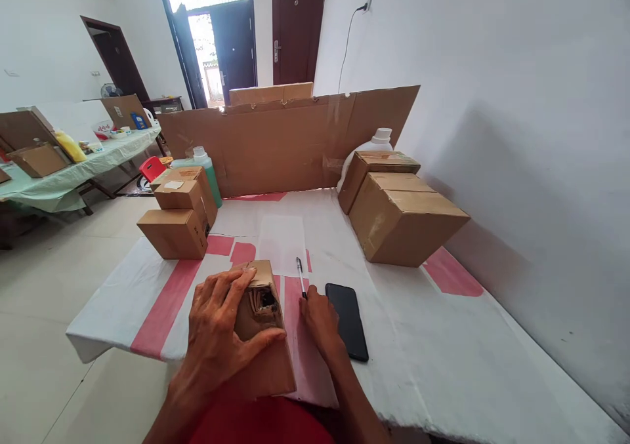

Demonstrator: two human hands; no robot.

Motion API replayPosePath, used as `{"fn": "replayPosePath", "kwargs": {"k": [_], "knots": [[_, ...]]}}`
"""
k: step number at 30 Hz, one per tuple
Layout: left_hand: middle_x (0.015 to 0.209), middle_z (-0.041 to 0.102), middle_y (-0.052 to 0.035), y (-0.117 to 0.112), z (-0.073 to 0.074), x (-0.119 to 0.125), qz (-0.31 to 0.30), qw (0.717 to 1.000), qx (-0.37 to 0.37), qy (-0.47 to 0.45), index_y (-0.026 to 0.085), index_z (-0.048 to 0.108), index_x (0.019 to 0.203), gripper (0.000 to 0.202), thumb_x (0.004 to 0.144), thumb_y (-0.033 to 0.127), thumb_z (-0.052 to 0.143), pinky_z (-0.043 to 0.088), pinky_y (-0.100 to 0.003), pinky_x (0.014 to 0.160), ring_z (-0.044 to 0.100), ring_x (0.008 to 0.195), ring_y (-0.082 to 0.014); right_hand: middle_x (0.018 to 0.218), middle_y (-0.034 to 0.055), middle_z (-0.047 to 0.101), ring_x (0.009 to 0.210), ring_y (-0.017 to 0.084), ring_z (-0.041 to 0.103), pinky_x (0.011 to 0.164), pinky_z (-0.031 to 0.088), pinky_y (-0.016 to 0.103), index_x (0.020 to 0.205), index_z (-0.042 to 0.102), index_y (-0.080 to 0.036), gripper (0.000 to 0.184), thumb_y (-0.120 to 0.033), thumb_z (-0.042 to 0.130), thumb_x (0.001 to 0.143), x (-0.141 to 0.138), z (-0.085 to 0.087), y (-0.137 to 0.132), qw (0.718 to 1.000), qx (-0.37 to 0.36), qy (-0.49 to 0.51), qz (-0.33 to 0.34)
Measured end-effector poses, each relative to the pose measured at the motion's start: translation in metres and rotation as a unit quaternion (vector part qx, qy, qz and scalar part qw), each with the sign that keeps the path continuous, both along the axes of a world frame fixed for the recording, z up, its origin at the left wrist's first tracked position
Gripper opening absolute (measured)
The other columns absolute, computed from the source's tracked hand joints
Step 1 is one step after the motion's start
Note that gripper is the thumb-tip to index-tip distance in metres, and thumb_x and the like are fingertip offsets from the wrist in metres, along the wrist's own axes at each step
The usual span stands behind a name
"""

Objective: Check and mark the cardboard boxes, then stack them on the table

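Observation:
My left hand (pixel 219 313) rests over a small cardboard box (pixel 266 368) at the table's near edge, its fingers along the far top edge and its thumb across the near side. A torn hole in the box (pixel 266 300) shows between thumb and fingers, with layered cardboard and something dark inside. Just to the right, my right hand (pixel 319 316) has its fingers closed on the lower end of a pen (pixel 300 275), which points away from me. A black smartphone (pixel 347 322) lies flat beside that hand. Beyond the pen is a pale sheet of paper (pixel 282 241).
Stacked cardboard boxes (pixel 172 231) and a green bottle (pixel 211 178) stand at left. Larger boxes (pixel 418 224) and a white jug (pixel 367 145) are at right. A cardboard panel (pixel 275 149) closes the back. A wall (pixel 541 201) borders the right side of the cloth-covered table (pixel 467 365).

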State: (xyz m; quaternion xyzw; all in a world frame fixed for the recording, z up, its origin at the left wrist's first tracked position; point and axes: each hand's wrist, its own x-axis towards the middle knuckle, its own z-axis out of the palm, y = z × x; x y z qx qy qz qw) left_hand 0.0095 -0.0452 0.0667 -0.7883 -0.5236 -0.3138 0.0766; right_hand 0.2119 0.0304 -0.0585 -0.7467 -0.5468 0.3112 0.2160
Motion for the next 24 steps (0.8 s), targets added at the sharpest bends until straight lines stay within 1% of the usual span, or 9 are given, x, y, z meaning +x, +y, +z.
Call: {"fn": "replayPosePath", "kwargs": {"k": [1, 3, 6, 8, 11, 12, 15, 18, 24], "knots": [[0.129, 0.067, -0.0115, 0.001, 0.000, 0.000, -0.002, 1.000, 0.002, -0.003, 0.023, 0.050, 0.142, 0.079, 0.077, 0.052, 0.085, 0.044, -0.047, 0.100, 0.058, 0.113, -0.0330, 0.093, 0.0223, 0.075, 0.093, 0.033, 0.074, 0.077, 0.051, 0.038, 0.090, 0.061, -0.015, 0.007, -0.017, 0.055, 0.091, 0.002, 0.001, 0.001, 1.000, 0.008, 0.021, 0.004], [0.126, 0.068, -0.0112, 0.003, 0.000, 0.000, -0.006, 1.000, 0.003, -0.007, 0.022, 0.050, 0.140, 0.078, 0.079, 0.056, 0.083, 0.044, -0.047, 0.098, 0.059, 0.110, -0.0321, 0.083, 0.0156, 0.073, 0.078, 0.027, 0.073, 0.066, 0.051, 0.034, 0.084, 0.056, -0.019, 0.014, -0.027, 0.052, 0.094, 0.009, 0.009, -0.001, 0.997, 0.031, 0.077, 0.011], [0.125, 0.069, -0.0111, 0.005, 0.000, 0.000, -0.014, 1.000, 0.000, -0.012, 0.021, 0.051, 0.140, 0.077, 0.081, 0.061, 0.080, 0.044, -0.045, 0.096, 0.060, 0.108, -0.0314, 0.084, 0.0077, 0.071, 0.064, 0.020, 0.068, 0.053, 0.049, 0.029, 0.095, 0.050, -0.022, 0.028, -0.047, 0.039, 0.101, 0.021, 0.036, -0.013, 0.978, 0.098, 0.185, 0.003], [0.125, 0.069, -0.0108, 0.007, 0.001, 0.000, -0.017, 1.000, -0.004, -0.017, 0.021, 0.052, 0.139, 0.076, 0.081, 0.063, 0.078, 0.044, -0.045, 0.095, 0.060, 0.108, -0.0311, 0.086, 0.0052, 0.071, 0.061, 0.017, 0.066, 0.049, 0.048, 0.027, 0.099, 0.051, -0.023, 0.031, -0.054, 0.045, 0.099, 0.024, 0.061, -0.027, 0.929, 0.179, 0.324, -0.011], [0.125, 0.069, -0.0100, 0.008, 0.001, 0.001, -0.015, 1.000, -0.011, -0.024, 0.021, 0.053, 0.137, 0.075, 0.081, 0.062, 0.080, 0.043, -0.044, 0.095, 0.061, 0.108, -0.0306, 0.082, 0.0023, 0.071, 0.056, 0.014, 0.062, 0.046, 0.047, 0.025, 0.098, 0.062, -0.023, 0.024, -0.046, 0.066, 0.094, 0.012, 0.096, -0.047, 0.831, 0.275, 0.482, 0.029], [0.126, 0.069, -0.0099, 0.008, 0.001, 0.001, -0.015, 1.000, -0.012, -0.024, 0.021, 0.053, 0.137, 0.075, 0.080, 0.061, 0.080, 0.043, -0.045, 0.096, 0.061, 0.109, -0.0306, 0.083, 0.0017, 0.071, 0.055, 0.013, 0.061, 0.048, 0.048, 0.025, 0.097, 0.066, -0.023, 0.018, -0.041, 0.070, 0.094, 0.005, 0.104, -0.053, 0.821, 0.301, 0.483, 0.051], [0.126, 0.069, -0.0101, 0.006, 0.001, 0.001, -0.015, 0.999, -0.015, -0.027, 0.021, 0.053, 0.138, 0.073, 0.081, 0.058, 0.081, 0.043, -0.045, 0.096, 0.062, 0.110, -0.0308, 0.089, 0.0016, 0.069, 0.070, 0.014, 0.064, 0.062, 0.055, 0.027, 0.093, 0.074, -0.024, 0.002, -0.026, 0.073, 0.092, -0.018, 0.114, -0.061, 0.821, 0.386, 0.409, 0.101], [0.128, 0.069, -0.0112, 0.003, -0.001, 0.002, -0.017, 0.999, -0.021, -0.037, 0.022, 0.053, 0.138, 0.069, 0.083, 0.055, 0.079, 0.043, -0.045, 0.097, 0.063, 0.111, -0.0310, 0.090, 0.0018, 0.066, 0.085, 0.017, 0.066, 0.071, 0.057, 0.028, 0.094, 0.075, -0.026, 0.007, -0.019, 0.072, 0.092, -0.033, 0.114, -0.061, 0.828, 0.426, 0.337, 0.139], [0.125, 0.070, -0.0111, 0.000, -0.004, 0.003, -0.015, 0.999, -0.013, -0.047, 0.021, 0.055, 0.137, 0.060, 0.086, 0.044, 0.076, 0.042, -0.045, 0.098, 0.064, 0.109, -0.0298, 0.090, 0.0010, 0.063, 0.084, 0.016, 0.064, 0.071, 0.055, 0.026, 0.095, 0.073, -0.026, 0.012, -0.015, 0.070, 0.092, -0.037, 0.117, -0.062, 0.838, 0.449, 0.259, 0.170]]}}
